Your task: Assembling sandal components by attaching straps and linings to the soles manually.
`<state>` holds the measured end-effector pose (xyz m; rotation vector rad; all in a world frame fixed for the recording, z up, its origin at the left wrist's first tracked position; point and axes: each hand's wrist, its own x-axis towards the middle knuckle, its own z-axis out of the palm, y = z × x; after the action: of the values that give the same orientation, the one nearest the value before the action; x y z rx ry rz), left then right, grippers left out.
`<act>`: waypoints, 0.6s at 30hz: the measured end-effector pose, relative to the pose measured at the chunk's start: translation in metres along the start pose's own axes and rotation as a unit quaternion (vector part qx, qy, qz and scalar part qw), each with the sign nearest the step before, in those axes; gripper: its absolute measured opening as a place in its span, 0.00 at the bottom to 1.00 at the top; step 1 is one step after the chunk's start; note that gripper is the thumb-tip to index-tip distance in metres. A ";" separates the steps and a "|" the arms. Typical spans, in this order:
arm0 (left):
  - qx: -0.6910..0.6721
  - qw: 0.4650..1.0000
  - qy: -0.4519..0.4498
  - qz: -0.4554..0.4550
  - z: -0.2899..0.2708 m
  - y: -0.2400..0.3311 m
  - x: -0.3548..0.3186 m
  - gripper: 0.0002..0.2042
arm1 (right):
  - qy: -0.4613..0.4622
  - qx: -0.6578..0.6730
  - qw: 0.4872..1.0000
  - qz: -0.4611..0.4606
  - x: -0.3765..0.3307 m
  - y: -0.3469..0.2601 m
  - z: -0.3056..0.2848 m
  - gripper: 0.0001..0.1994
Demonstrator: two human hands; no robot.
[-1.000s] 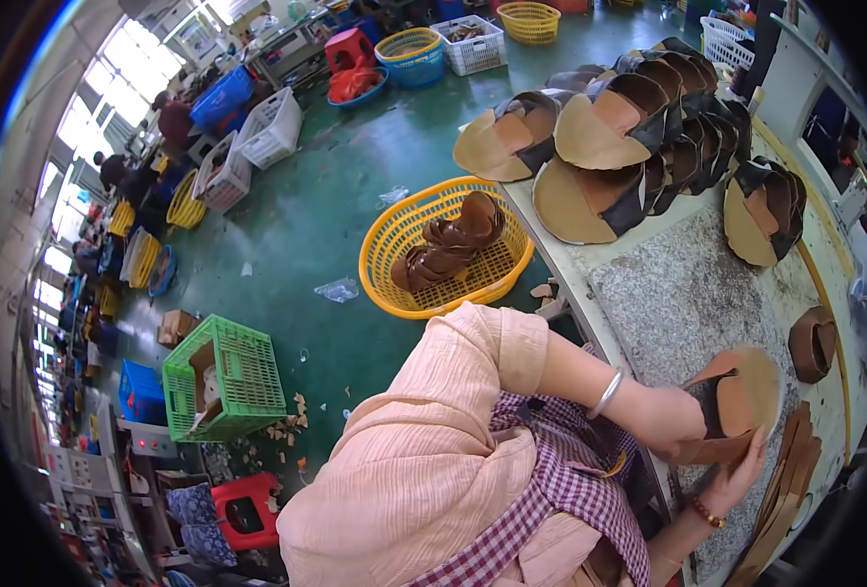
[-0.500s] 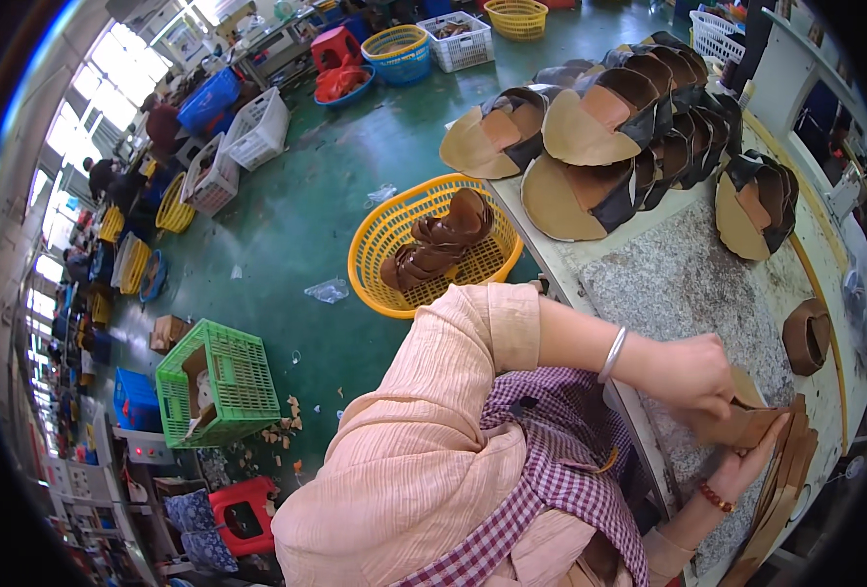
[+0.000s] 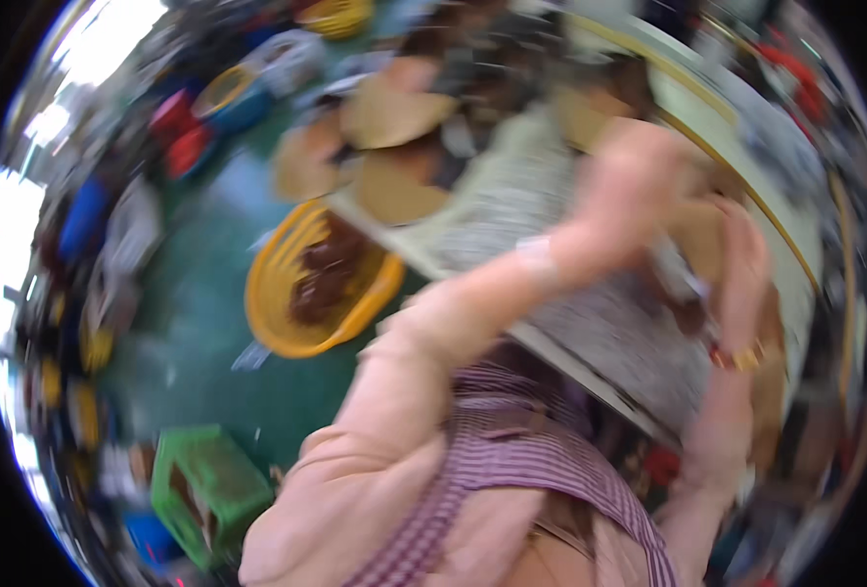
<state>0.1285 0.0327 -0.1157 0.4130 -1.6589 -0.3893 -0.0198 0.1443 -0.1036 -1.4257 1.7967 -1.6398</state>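
Note:
Both hands are over the right part of the worktable, and the picture is smeared by motion. My left hand, with a silver bangle at its wrist, is raised at the far side of a tan leather piece; its fingers are too blurred to read. My right hand, wearing a beaded bracelet, is closed on the piece's right edge. Beside my right forearm lies a stack of flat brown pieces. Curved tan and black leather pieces, resembling shoe uppers, are heaped at the table's far left end.
On the green floor left of the table stands a yellow basket holding dark brown leather pieces. A green crate is at lower left. Red stools and a blue tub are farther back.
The whole view has swung, so table and basket appear farther left. Both hands have moved toward the table's far side with the tan leather piece, and the left has lifted from it.

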 end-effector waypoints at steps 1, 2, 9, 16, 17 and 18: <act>-0.144 0.981 -0.002 -0.127 -0.014 0.002 -0.015 0.05 | 0.014 -0.047 0.999 -0.019 0.005 0.004 -0.003 0.14; -0.175 0.940 -0.123 -0.266 -0.037 0.010 -0.018 0.07 | 0.043 0.046 0.998 -0.008 0.008 0.007 -0.005 0.14; -0.617 0.576 -0.097 -0.528 -0.003 0.024 -0.042 0.18 | 0.020 0.146 0.986 0.074 0.007 -0.001 0.013 0.14; -0.342 0.767 -0.276 -0.468 -0.024 0.028 -0.040 0.11 | 0.037 0.024 0.999 -0.004 -0.003 0.000 0.026 0.12; -0.336 0.796 -0.280 -0.418 -0.022 0.026 -0.044 0.13 | 0.025 0.042 0.999 -0.004 -0.002 0.003 0.026 0.13; -0.356 0.856 -0.222 -0.301 -0.008 0.023 -0.053 0.17 | 0.020 0.011 1.000 -0.015 0.001 0.005 0.019 0.15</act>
<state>0.1411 0.0778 -0.1498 0.2737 -1.6428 -1.6143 -0.0077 0.1324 -0.1129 -1.4273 1.7807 -1.7095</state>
